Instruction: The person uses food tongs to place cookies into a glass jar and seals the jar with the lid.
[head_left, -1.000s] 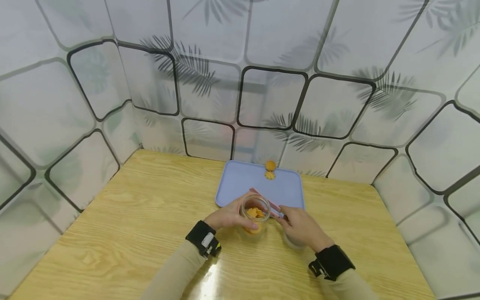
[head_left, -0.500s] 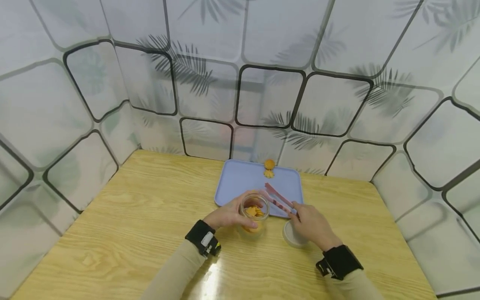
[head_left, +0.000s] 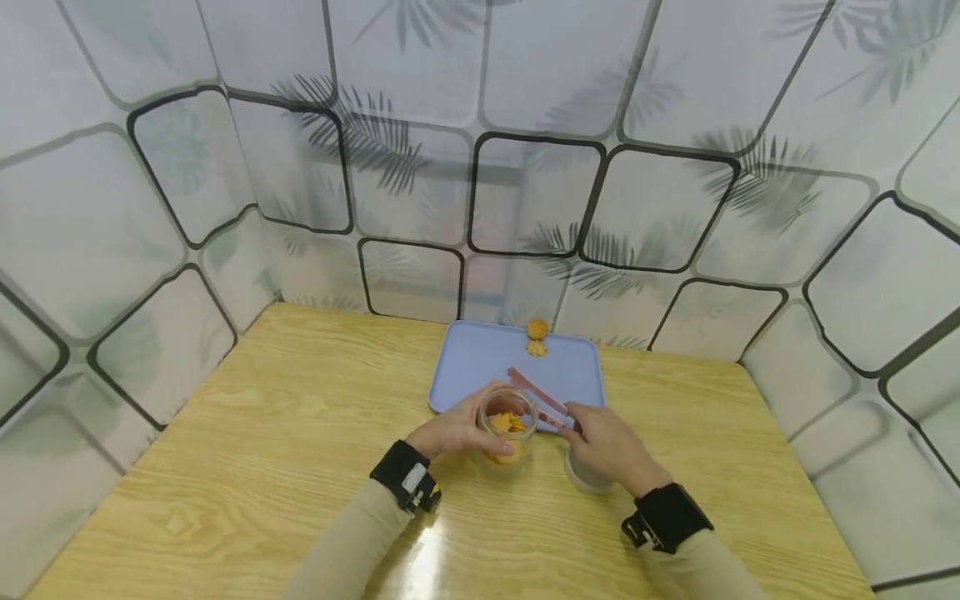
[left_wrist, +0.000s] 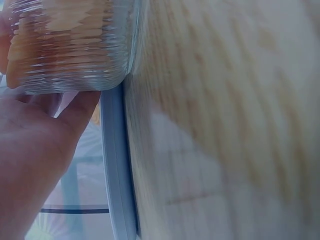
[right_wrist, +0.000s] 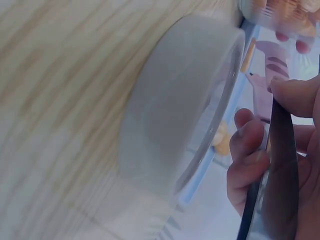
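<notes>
My left hand grips a glass jar from the left side, thumb across its near face. Yellow-orange cookies lie inside it. In my right hand are tongs with dark handles and pink tips, held between thumb and fingers. The tongs' arms stand apart; one pink arm shows behind the jar, while the other is partly hidden by the jar's rim. I see no cookie between the tips. Beneath my right hand a pale round lid rests on the table, partly covered in the head view.
A blue tray lies beyond the jar. Two cookies, one round and one flower-shaped, sit at its far edge. The wooden table meets patterned curtains at the back and sides.
My right hand drew the tongs back to the right, uncovering more of the lid, then brought them left toward the jar again. The left hand and jar stayed in place.
</notes>
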